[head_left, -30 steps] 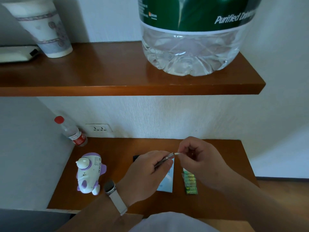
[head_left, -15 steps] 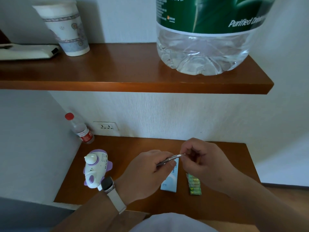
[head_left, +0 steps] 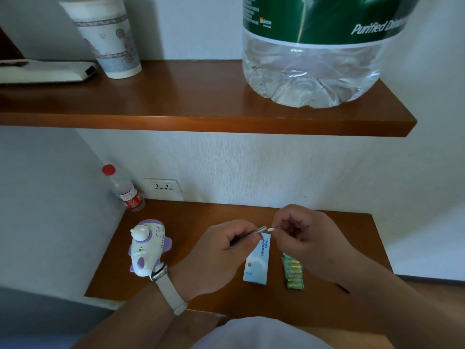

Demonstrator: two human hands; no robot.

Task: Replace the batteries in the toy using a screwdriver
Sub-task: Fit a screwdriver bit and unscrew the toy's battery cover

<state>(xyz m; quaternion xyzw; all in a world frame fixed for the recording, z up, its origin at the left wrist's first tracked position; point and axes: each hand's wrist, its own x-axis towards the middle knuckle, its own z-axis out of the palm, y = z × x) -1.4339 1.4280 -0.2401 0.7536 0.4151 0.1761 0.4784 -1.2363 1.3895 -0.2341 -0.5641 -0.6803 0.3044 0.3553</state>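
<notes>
Bit-fitting step, probably: left hand [head_left: 221, 250] grips the screwdriver [head_left: 260, 230] mid-frame, and right hand [head_left: 302, 235] pinches a bit [head_left: 274, 229] at its tip. Toy [head_left: 147, 250] lies untouched at lower left on the shelf [head_left: 201, 212], with batteries [head_left: 293, 270] at lower centre. Next: seat the bit straight, then fetch the toy.

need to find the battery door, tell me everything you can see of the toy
The toy is a plane-shaped figure of glossy white plastic with purple wings, a rounded white knob at its far end and a patch of small holes. It lies on the wooden desk, beside the left hand; nothing grips it. No battery door shows.
</notes>
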